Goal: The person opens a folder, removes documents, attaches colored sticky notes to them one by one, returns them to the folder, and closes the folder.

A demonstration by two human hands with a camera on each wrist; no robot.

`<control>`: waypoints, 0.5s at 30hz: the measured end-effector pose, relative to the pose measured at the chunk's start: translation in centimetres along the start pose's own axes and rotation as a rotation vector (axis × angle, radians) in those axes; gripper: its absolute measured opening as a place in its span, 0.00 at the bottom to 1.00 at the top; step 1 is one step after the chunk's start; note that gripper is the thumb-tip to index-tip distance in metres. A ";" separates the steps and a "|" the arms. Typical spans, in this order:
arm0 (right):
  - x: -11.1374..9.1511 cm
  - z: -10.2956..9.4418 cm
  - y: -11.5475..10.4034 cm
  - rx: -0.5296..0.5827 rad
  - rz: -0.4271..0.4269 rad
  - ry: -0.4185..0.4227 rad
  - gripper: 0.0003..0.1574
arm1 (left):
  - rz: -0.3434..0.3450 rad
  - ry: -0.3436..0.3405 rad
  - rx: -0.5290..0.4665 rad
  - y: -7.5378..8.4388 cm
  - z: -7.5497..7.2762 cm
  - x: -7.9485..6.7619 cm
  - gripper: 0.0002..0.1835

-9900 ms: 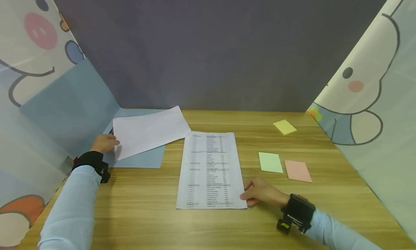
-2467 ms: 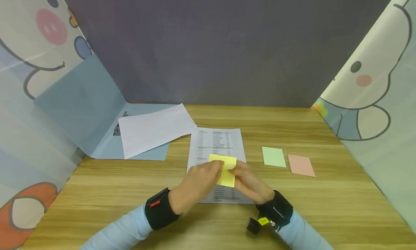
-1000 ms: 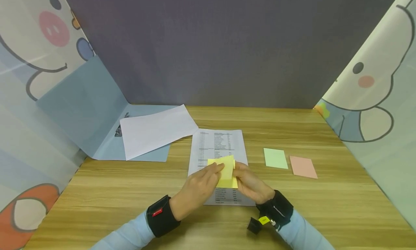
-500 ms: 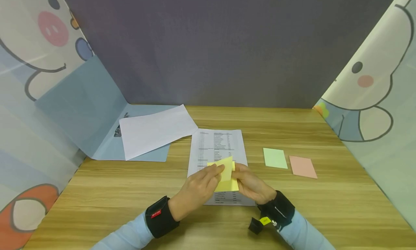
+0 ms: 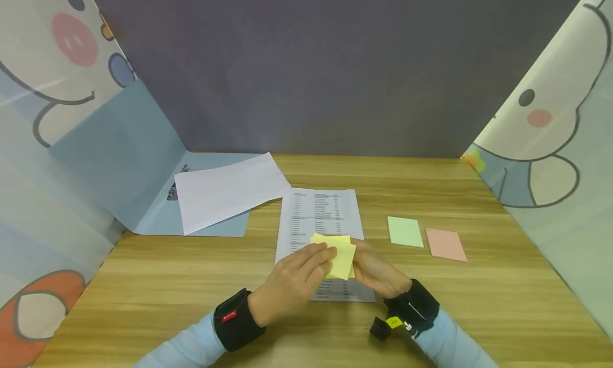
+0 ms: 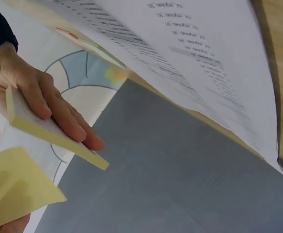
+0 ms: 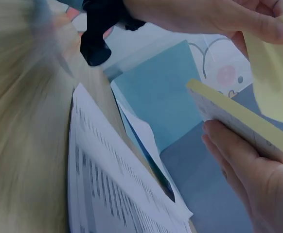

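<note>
Above the printed page (image 5: 325,208), both hands work on yellow sticky notes. My right hand (image 5: 378,269) grips the yellow sticky note pad (image 6: 59,138) from beneath, fingers along its underside. A single yellow sticky note (image 5: 345,261) is pinched at its left part by my left hand (image 5: 297,275). In the right wrist view a gap shows between this note (image 7: 277,73) and the pad (image 7: 243,119). Seen from the head, the note lies crooked over the pad and covers most of it. The printed page lies on the table under the hands.
A blue folder (image 5: 115,155) stands open at the back left, its metal clip (image 5: 173,191) partly covered by a blank white sheet (image 5: 230,192). Green (image 5: 405,231) and pink (image 5: 446,244) sticky note pads lie on the right. A grey panel (image 5: 306,70) bounds the back.
Earlier the yellow pad lay at the back right, with the hands at the papers. Since half a second ago, the lifted top note has come away from the pad and turned flatter over it.
</note>
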State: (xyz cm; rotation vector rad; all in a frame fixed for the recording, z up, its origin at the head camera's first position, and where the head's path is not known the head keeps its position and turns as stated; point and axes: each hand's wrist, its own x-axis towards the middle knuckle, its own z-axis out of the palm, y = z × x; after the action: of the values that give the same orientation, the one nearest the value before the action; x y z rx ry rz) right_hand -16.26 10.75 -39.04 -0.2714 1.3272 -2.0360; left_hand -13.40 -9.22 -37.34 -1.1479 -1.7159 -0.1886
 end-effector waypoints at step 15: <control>-2.5 -6.9 -5.0 -0.461 0.052 0.369 0.41 | 0.075 0.213 0.105 -0.9 -0.3 1.1 0.12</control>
State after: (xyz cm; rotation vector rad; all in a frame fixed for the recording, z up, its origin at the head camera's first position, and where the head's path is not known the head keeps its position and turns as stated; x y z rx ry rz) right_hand -20.06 18.59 -37.40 -0.0596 2.0100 -1.7682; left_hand -13.92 -9.28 -35.98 -1.0734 -1.4763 -0.1659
